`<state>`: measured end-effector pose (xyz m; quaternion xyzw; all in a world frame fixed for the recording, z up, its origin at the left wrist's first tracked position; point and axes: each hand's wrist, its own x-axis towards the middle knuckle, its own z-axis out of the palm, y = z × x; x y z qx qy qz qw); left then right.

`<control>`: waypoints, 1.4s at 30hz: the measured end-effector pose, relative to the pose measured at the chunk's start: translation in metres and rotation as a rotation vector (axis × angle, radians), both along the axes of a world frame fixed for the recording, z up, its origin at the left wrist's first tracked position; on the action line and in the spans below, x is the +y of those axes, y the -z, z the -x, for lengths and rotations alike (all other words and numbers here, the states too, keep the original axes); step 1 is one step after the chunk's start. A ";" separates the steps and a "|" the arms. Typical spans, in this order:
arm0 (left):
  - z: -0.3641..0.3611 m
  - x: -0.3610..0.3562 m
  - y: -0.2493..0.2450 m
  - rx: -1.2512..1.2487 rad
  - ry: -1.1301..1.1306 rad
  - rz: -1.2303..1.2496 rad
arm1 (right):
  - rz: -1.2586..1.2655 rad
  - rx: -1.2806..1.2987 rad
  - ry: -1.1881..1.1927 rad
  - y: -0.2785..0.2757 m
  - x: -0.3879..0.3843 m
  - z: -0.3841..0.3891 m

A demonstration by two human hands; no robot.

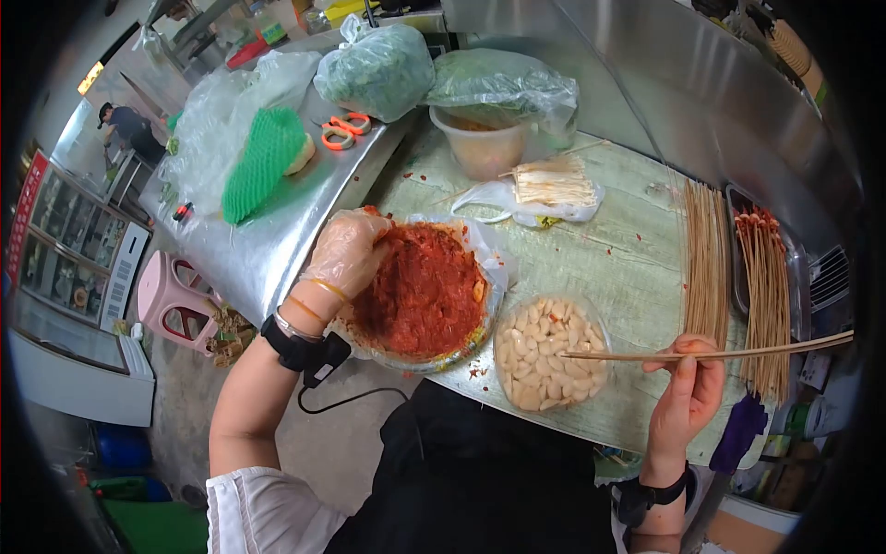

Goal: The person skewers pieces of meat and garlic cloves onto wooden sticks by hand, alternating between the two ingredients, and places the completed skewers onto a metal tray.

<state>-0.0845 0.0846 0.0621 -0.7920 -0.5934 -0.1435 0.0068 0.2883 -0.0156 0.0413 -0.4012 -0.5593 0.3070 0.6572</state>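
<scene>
My left hand, in a clear plastic glove, is at the left rim of a bowl of red marinated meat. Its fingers are curled closed, with a little red at their tips; what they hold is hidden. Between the thumb and fingers of my right hand are a few thin bamboo skewers, lying almost level. Their left ends reach over a round container of peeled garlic cloves, and no meat shows on them.
Bare skewers lie in a bundle at the right, beside a tray holding loaded skewers. Behind the bowl are a plastic tub, enoki mushrooms and bagged greens. Orange-handled scissors lie on the metal counter.
</scene>
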 end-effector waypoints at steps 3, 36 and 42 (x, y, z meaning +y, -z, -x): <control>-0.011 -0.017 0.003 -0.114 0.052 0.059 | 0.068 0.048 0.068 0.004 -0.002 -0.003; -0.060 -0.042 0.033 0.473 0.300 0.208 | 0.114 0.102 0.007 0.008 -0.005 0.012; -0.033 -0.047 0.023 0.092 0.153 0.241 | 0.075 0.052 0.009 0.027 -0.008 0.000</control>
